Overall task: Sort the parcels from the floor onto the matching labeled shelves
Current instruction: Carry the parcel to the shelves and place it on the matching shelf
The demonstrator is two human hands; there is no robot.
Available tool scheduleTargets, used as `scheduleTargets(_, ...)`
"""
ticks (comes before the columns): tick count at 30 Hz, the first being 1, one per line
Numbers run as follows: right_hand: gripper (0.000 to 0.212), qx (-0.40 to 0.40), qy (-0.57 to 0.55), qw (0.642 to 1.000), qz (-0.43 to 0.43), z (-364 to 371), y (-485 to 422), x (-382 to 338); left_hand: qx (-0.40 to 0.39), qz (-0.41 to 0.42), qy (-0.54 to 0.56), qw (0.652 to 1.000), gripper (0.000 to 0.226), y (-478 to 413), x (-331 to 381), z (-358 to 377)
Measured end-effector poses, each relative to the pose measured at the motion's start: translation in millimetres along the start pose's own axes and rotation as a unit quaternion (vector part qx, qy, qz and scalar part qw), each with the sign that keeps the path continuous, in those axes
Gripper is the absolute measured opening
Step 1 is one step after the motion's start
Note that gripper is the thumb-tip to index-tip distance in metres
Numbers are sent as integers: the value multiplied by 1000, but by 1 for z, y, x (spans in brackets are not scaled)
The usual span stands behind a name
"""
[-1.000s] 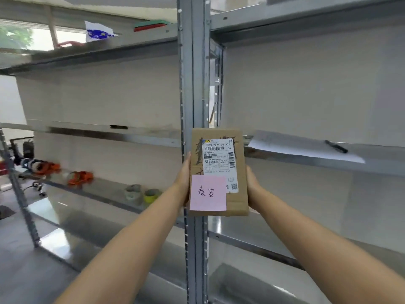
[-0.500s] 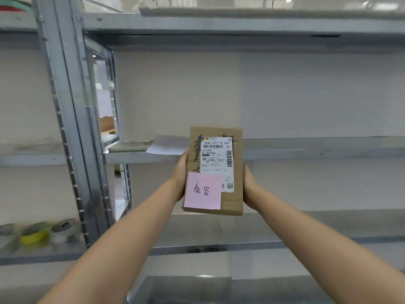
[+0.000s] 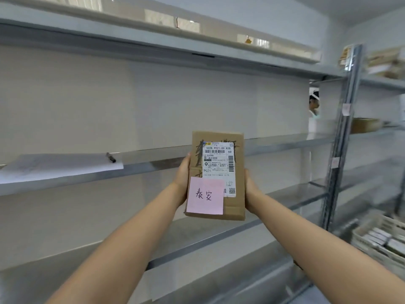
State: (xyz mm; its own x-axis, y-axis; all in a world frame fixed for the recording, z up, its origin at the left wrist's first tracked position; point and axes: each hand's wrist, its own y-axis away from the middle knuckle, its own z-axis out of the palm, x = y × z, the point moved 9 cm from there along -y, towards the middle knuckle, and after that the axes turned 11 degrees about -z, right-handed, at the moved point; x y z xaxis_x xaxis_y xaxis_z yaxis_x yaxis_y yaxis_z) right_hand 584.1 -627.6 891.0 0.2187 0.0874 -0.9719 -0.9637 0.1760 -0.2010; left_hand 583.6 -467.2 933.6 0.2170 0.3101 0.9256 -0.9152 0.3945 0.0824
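Shelving has slid leftward past the parcel, held upright before the middle shelf's front edge — left hand and right hand pressing its sides — and misreading the pink note risks a wrong shelf.

"502B P021-00 A26", "59", "P021" on parcel shipping label; handwritten "泰安" on pink note.
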Motion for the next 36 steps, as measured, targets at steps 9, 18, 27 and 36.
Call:
scheduleTargets(9, 46, 89, 0, 996, 13, -141, -3, -8, -84, -29, -11, 996, 53, -59, -49, 120)
scheduleTargets(18, 45, 145, -14, 989, 11, -229, 5, 2, -145, -60, -29, 987, 52, -87, -89, 196)
scheduleTargets(27, 44, 187, -32, 982, -7, -290, 21, -6, -173, -70, -32, 982, 53, -109, -112, 251)
scheduleTargets(36, 53, 295, -81, 951, -34, -361, 36, -14, -255, -112, -43, 960, 62, -142, -145, 321)
